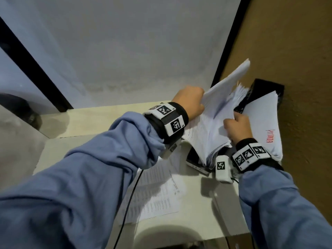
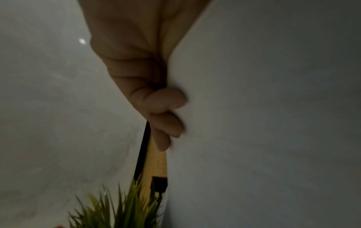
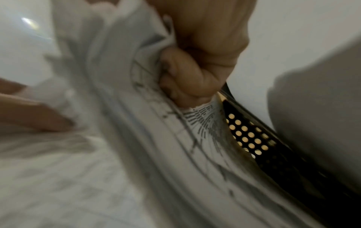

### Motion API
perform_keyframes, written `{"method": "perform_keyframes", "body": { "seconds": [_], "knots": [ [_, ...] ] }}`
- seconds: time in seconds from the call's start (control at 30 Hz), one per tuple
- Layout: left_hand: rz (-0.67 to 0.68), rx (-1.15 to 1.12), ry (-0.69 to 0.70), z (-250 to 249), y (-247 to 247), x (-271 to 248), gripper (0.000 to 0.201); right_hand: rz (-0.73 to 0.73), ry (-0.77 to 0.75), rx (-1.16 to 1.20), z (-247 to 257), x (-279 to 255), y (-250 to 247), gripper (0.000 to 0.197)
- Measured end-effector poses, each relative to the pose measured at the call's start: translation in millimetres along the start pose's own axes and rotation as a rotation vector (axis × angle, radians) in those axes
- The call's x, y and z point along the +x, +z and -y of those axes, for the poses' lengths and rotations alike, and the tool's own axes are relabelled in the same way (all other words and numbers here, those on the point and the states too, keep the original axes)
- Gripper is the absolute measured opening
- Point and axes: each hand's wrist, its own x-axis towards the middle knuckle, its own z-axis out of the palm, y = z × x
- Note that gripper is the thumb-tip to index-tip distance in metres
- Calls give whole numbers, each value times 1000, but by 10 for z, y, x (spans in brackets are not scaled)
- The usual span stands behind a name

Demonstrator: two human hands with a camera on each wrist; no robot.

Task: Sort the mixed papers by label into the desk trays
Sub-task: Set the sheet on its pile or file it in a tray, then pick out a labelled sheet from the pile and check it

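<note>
Left hand (image 1: 190, 102) gripping the lifted upper sheets of a paper stack (image 1: 212, 126), fingers (image 2: 166, 100) curling over the sheet edge, right hand (image 1: 237, 129) clutching the stack's near side, fingers (image 3: 187, 77) clenching printed pages, black perforated tray (image 3: 254, 138) just beyond them, labelled pile (image 1: 264, 128) lying right of the right fingers, printed sheets (image 1: 158, 191) resting on the worktop (image 1: 206, 212) below both wrists.

Head view: from above, facing down over both forearms. Wrist views: very close, along each hand (image 2: 136, 69) (image 3: 201, 64) toward its fingers. Shared by all views: paper stack (image 1: 212, 126) at both grips.
</note>
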Motion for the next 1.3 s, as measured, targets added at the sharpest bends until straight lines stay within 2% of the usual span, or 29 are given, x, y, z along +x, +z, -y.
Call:
{"method": "perform_keyframes", "body": {
  "seconds": [0.1, 0.2, 0.27, 0.4, 0.47, 0.5, 0.63, 0.7, 0.77, 0.83, 0.87, 0.93, 0.97, 1.03, 1.1, 1.13, 1.23, 1.3],
  "knots": [
    [16, -11, -22, -138, 166, 220, 20, 12, -64, -27, 155, 16, -55, 18],
    [58, -40, -54, -206, 337, 409, 23, 20, -136, -107, 333, -2, -80, 19],
    [117, -84, -71, -210, 457, 499, 26, 28, -165, -209, 393, 12, -60, 34],
    [345, -194, -86, -97, 808, 583, 24, 97, -89, -451, 255, 69, 118, 45],
    [417, -209, -120, -15, 953, 532, 11, 173, 16, -529, 70, 56, 246, 52],
    [409, -249, -141, 35, 1020, 506, 5, 187, 54, -524, -4, 28, 296, 52],
    [239, -731, -279, 186, 1039, 337, 34, 150, 56, -530, -138, -10, 402, 46],
    [99, -951, -332, 258, 940, 208, 31, 151, 31, -526, -130, -49, 429, 49],
    [-76, -1082, -379, 430, 864, -18, 18, 97, -87, -477, -91, -193, 427, 53],
    [-219, -1084, -470, 722, 904, -346, 12, 44, -262, -352, -74, -449, 437, 45],
    [-274, -1020, -549, 908, 987, -535, 12, 72, -357, -312, -104, -595, 469, 33],
    [-309, -828, -764, 1301, 1234, -927, 13, 244, -442, -372, -279, -858, 606, 12],
    [-281, -726, -881, 1467, 1357, -1129, 17, 354, -407, -443, -410, -959, 698, 13],
    [-170, -591, -1097, 1710, 1599, -1509, 33, 536, -231, -596, -719, -1076, 904, 17],
    [-105, -543, -1270, 1784, 1749, -1810, 45, 590, -22, -620, -975, -1134, 1064, 14],
    [-105, -537, -1325, 1804, 1813, -1928, 48, 587, 35, -598, -1057, -1166, 1132, 10],
    [-154, -576, -1362, 1804, 1982, -2137, 57, 564, 144, -550, -1211, -1267, 1305, 32],
    [-167, -673, -1366, 1798, 2070, -2199, 62, 551, 199, -526, -1263, -1346, 1396, 29]
  ]
}}
